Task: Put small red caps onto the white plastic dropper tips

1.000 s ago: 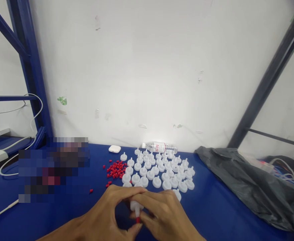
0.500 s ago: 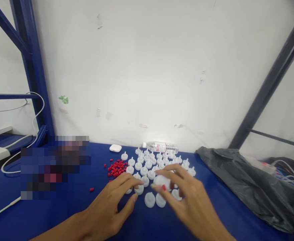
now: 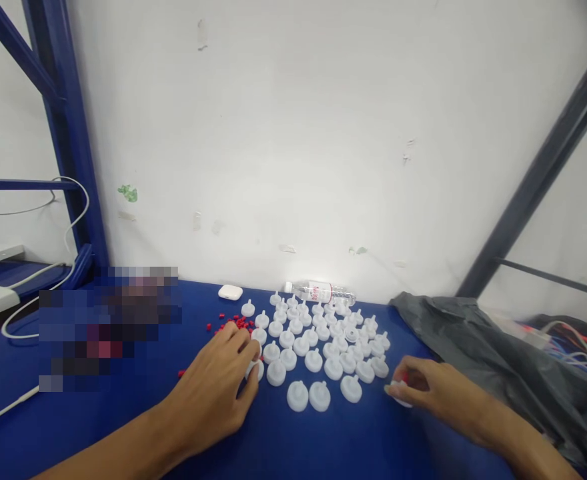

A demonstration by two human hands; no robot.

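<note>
Several white plastic caps (image 3: 318, 340) with small spouts stand in rows on the blue table (image 3: 123, 427). A heap of small red plugs (image 3: 233, 323) lies just left of them. My left hand (image 3: 218, 387) lies palm down over the red plugs, its fingers curled around a white cap at the rows' left edge. My right hand (image 3: 423, 390) rests on the table to the right of the rows, closed on a white cap with a red plug (image 3: 401, 390) in it.
A plastic water bottle (image 3: 318, 292) lies against the white wall. A white earbud case (image 3: 230, 291) sits behind the plugs. A grey plastic bag (image 3: 498, 360) covers the table's right side. White cables (image 3: 33, 313) and a blurred patch are at the left.
My right hand has carried the plugged white cap from the middle of the rows out to the right side. My left hand has slid left and back, onto the red plugs.
</note>
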